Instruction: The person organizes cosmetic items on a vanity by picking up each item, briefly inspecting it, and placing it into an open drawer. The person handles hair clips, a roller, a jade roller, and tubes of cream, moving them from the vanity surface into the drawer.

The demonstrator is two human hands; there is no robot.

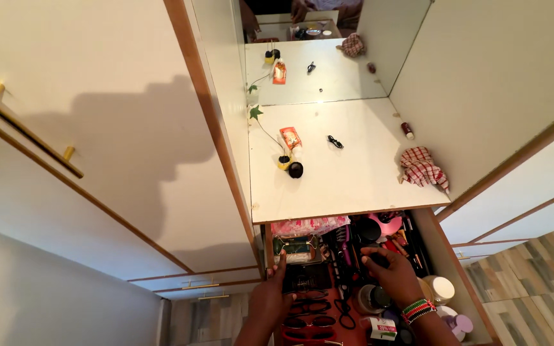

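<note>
Open drawer (447, 256) below white desk (341, 179). Left hand (269, 298), grip loose and empty, forefinger touching a small clear plastic box (297, 248). Right hand (389, 272), fingers curled down onto black cosmetic items (347, 256); actual grasp cannot be told.

Forearms cut off by bottom edge; drawer (451, 259) clutter under right hand (389, 272) too small to identify.

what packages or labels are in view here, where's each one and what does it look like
Sachet: flat orange-red packet lying on the white shelf beside a small dark jar.
Pink packet: crinkly pink-and-white wrapper at the drawer's back edge.
Label: white tag with red print on a small box by the right hand.
No screens.
</note>
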